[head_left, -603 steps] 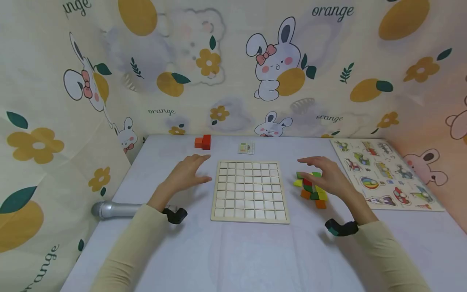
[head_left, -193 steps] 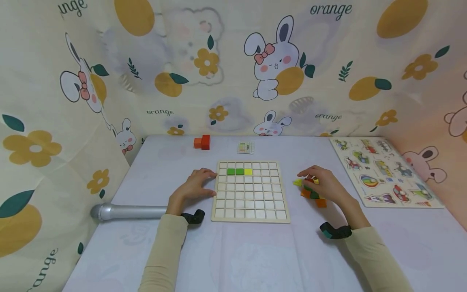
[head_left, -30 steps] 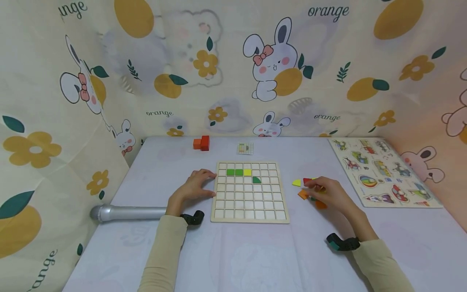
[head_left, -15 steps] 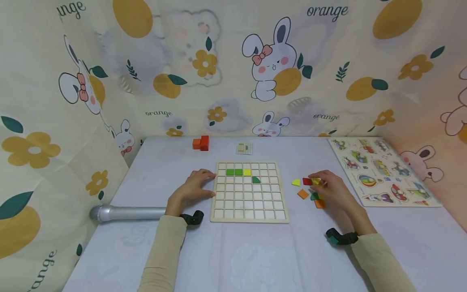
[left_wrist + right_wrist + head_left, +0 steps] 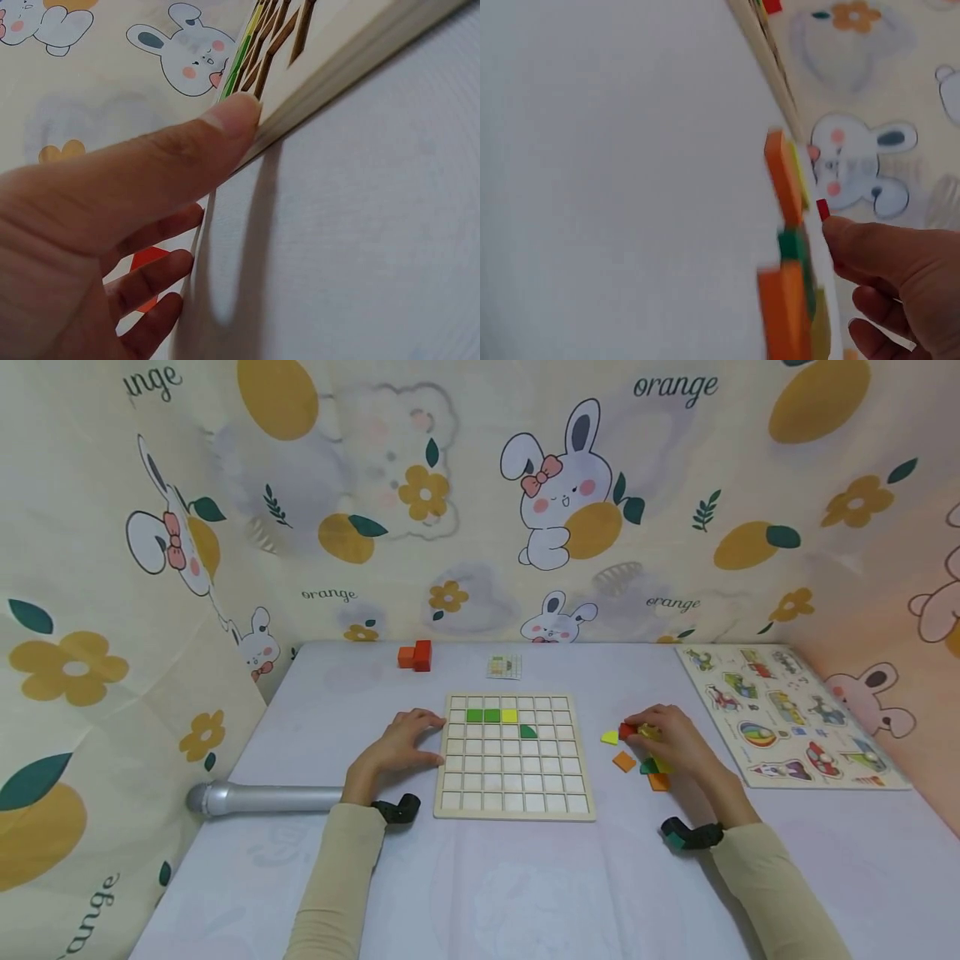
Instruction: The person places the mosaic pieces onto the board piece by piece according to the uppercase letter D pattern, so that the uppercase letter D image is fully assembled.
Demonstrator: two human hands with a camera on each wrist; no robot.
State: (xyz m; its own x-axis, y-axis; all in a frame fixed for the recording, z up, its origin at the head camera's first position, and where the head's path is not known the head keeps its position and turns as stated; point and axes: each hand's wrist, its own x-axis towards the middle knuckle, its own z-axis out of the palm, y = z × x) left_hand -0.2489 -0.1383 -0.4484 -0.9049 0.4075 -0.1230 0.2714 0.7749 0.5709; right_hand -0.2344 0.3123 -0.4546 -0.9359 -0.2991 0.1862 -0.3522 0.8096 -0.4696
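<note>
On table, right of board: loose tiles (image 5: 643, 753), small flat pieces in red, yellow, orange, green
Right hand (image 5: 670, 743): over tiles, fingertips pinching red tile (image 5: 626, 731)
Left hand (image 5: 397, 745): flat, fingers straight, thumb pressed against left edge of board (image 5: 457, 806)
Board: pale wooden grid; two green tiles (image 5: 482, 715) and yellow tile (image 5: 509, 715) in second row, dark green curved tile (image 5: 528, 731) one row nearer
Red tile look: tiny, thin, bright red, mostly hidden by fingers
Risk: likely slip from so shallow a pinch; nudging neighbours while lifting
Risk: board sliding if thumb eases off
Behind board: red blocks (image 5: 417, 653), small card (image 5: 505, 665)
</note>
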